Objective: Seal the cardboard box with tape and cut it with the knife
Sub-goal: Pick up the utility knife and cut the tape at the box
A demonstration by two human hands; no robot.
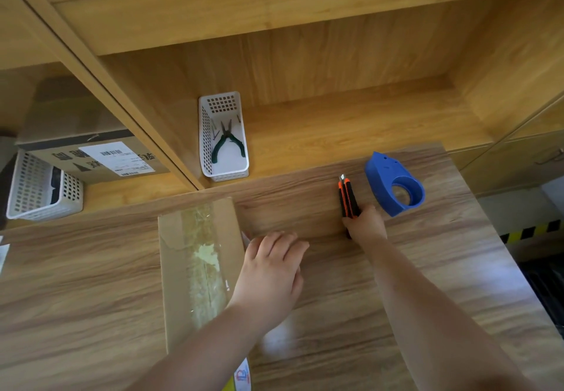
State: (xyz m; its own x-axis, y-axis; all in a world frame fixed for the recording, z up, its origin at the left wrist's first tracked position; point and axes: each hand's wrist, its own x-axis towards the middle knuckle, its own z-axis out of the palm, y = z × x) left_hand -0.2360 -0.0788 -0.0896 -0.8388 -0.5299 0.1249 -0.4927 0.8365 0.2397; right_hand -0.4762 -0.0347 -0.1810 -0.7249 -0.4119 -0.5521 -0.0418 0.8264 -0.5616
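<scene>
So, going left to right: the box (195, 256) lies flat on the table (396, 283), its taped seam running away from me. My left hand (271, 271) rests open at its right edge, fingers spread. Further right, my right hand (364, 222) is wrapped around the knife (348, 196), handle pointing away, blade tip out. Box is left of the knife, so I reckon the cut means swinging back leftward. Tape dispenser (393, 187) sits just right.

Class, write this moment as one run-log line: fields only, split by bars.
left hand: flat at cardboard box right edge | right hand: on knife handle, on table | tape dispenser: idle beside knife | box seam: taped
</scene>
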